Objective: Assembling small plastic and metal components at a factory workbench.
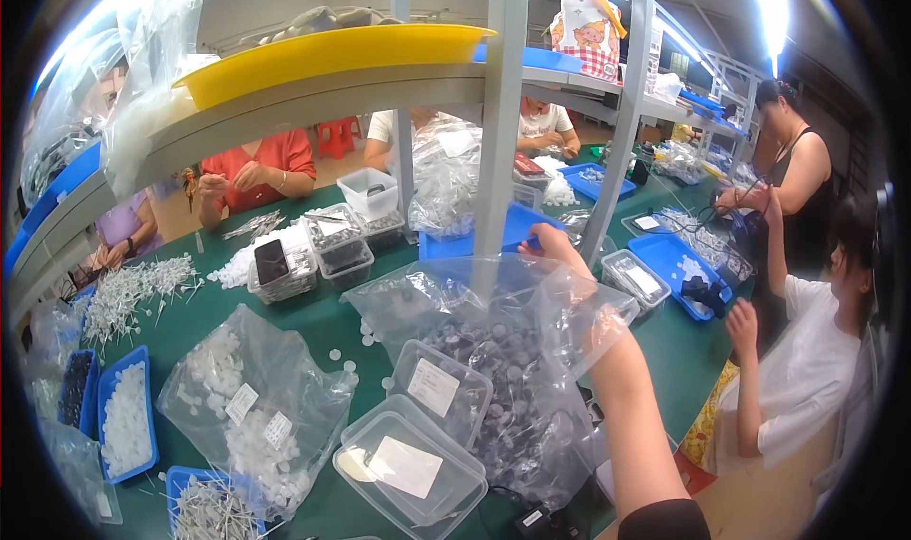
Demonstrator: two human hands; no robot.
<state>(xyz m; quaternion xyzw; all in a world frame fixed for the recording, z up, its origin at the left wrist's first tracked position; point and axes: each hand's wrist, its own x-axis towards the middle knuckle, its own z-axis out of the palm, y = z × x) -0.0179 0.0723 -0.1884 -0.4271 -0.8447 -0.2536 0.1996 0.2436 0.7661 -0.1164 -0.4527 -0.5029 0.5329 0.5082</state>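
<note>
Fingers: bent at the near right edge of a blue tray; whether they grip it or only touch it I cannot tell.
Right hand (543,240): one bare hand, its forearm slanting up from the lower right, with thin film of the big bag around it.
Left hand: out of view.
Reached-for blue tray (446,246): one, shallow, smooth plastic, beyond the big bag and partly behind a grey post (502,113).
Clear bags: two in front. The big bag (512,369), crinkled and glossy, is filled with small round grey discs; the flatter bag (323,388) at left holds lumpy white pieces and bears two white stickers (242,403).
Clear tubs: two close by, rounded rectangles of hard plastic, the front tub (455,488) and the back tub (473,398), each showing a pale paper label.
Left-hand trays: three, blue; a white-filled tray (153,436), a dark-filled tray (92,398), a stick-filled tray (249,491) of thin grey rods.
Phone (272,260): one, dark, flat, on a filled tub.
Shelf: one wide yellow tray (342,51).
Table (308,324): green, smooth, a few loose discs on it.
</note>
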